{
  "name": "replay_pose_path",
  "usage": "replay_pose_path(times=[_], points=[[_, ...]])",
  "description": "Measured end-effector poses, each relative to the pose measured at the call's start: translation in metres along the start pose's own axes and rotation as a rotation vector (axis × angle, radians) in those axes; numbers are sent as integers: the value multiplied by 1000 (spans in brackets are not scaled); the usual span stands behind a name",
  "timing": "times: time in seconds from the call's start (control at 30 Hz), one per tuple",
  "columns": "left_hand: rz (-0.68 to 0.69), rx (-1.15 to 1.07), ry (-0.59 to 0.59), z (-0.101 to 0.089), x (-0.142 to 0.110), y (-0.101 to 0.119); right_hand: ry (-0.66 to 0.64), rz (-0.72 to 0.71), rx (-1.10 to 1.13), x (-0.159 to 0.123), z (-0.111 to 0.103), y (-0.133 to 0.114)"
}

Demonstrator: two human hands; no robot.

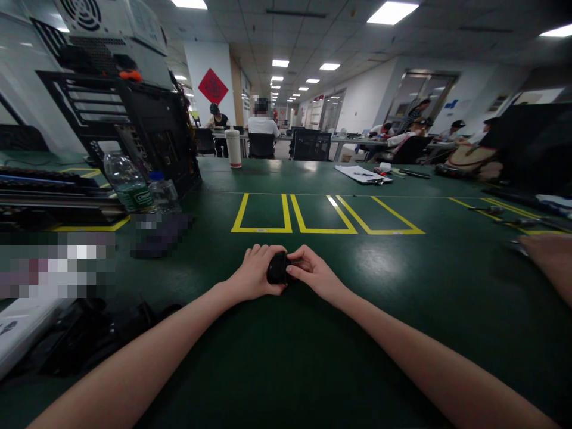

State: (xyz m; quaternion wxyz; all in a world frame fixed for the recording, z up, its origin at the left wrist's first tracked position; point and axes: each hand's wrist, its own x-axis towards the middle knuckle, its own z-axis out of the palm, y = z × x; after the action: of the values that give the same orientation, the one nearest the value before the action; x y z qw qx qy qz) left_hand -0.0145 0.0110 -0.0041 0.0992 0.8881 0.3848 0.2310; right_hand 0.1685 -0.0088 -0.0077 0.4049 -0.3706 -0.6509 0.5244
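Observation:
Between my two hands, just above or on the green table (250, 369), is a small black rounded object (277, 269), smooth and a little shiny; its exact kind is unclear. My left hand (253, 273) wraps around its left side, thumb below and fingers over the top. From the right, the bent fingers and thumb of my right hand (315, 273) pinch at its edge. What the right fingertips grip there is partly hidden. Yellow tape outlines (324, 230) lie on the table just beyond both hands.
On the left stand an open computer case (156, 128), a clear bottle (127, 179) and a smaller blue-capped bottle (163, 192). Farther back are a white cup (233, 148) and a clipboard (363, 174). Another person's hand (547, 256) reaches in beside metal tools (522, 222) at right.

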Motion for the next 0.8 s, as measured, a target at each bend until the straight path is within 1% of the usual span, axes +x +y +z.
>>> replay_pose_path(times=[0.17,0.27,0.37,0.53,0.7,0.8], points=[[-17,-10,-9,0,0,0,28,34,-73,-1,0,-3],[-4,-6,-4,0,0,0,-44,11,-103,-4,0,-8],[6,9,4,1,0,0,-67,-14,-112,-8,0,-10],[12,11,7,1,-1,0,-48,-39,-102,-8,3,-8],[-4,0,1,0,0,0,-15,-2,-86,-4,3,-6],[-6,-5,-5,0,0,0,-19,30,-95,-4,1,-7]])
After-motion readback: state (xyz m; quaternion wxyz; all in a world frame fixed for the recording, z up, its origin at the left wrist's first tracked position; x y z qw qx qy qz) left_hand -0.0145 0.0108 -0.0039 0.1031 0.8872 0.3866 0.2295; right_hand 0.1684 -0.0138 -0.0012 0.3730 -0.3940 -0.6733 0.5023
